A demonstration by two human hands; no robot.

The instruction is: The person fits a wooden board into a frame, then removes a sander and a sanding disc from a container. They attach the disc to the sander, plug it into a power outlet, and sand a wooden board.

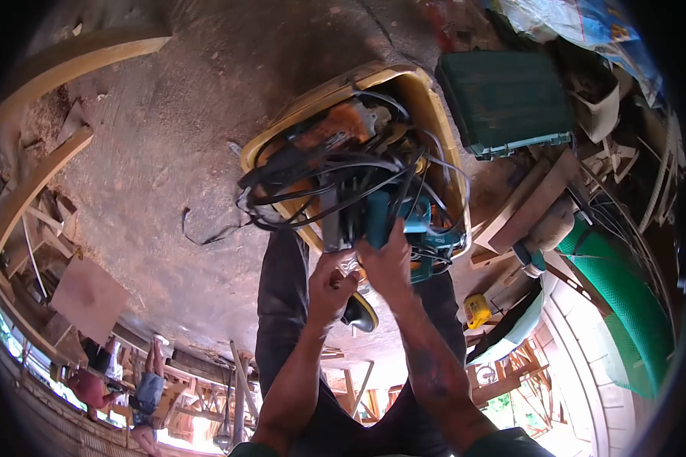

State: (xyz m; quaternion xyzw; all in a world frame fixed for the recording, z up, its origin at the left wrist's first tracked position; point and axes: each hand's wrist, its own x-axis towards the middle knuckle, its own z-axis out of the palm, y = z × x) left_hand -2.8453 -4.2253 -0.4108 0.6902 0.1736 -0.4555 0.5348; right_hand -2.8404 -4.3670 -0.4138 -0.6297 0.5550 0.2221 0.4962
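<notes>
A yellow tub (450, 129) stands on the floor in front of my legs, full of power tools and tangled black cables (343, 171). My right hand (386, 263) is closed round the lower end of a teal power tool (376, 217) at the tub's near edge. Close beside it, my left hand (332, 286) has its fingers curled at the near end of a grey metal part; what they hold, if anything, is too small to name. An orange tool (335, 126) lies toward the back of the tub.
A dark green case (503, 99) lies right of the tub, near wooden boards (530, 202) and green mesh (625, 305). A yellow object (477, 311) rests by my right leg. Curved timbers (34, 190) are at the left; people (149, 388) show at lower left.
</notes>
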